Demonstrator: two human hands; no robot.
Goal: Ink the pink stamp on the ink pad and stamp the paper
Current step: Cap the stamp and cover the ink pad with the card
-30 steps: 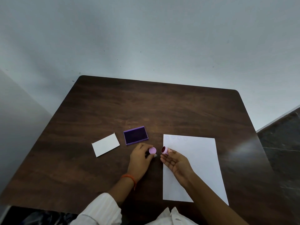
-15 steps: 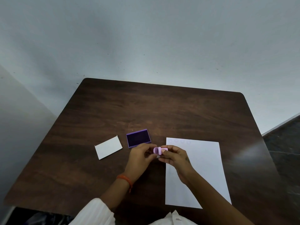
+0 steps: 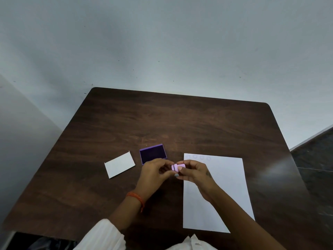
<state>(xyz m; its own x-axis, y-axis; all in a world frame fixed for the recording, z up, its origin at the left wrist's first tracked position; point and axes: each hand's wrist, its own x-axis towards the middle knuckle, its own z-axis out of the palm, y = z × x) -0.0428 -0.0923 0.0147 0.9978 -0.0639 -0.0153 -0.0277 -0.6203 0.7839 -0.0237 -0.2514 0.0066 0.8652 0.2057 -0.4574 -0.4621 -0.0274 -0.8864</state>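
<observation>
The pink stamp point(image 3: 180, 167) lies sideways between both hands, just above the table, with its pink cap point(image 3: 174, 167) pressed against its left end. My right hand point(image 3: 193, 171) grips the stamp body. My left hand point(image 3: 155, 171) pinches the cap. The open purple ink pad point(image 3: 152, 153) sits just behind my left hand. The white paper point(image 3: 225, 186) lies to the right, partly under my right hand, with several faint round stamp marks point(image 3: 198, 157) along its top edge.
A small white card point(image 3: 119, 164) lies left of the ink pad on the dark wooden table point(image 3: 180, 123). A pale wall stands behind the table. Dark floor point(image 3: 317, 156) shows past the table's right edge.
The cap and the stamp were apart, one in each hand. They have come together and now touch end to end. The camera view has tilted upward a little.
</observation>
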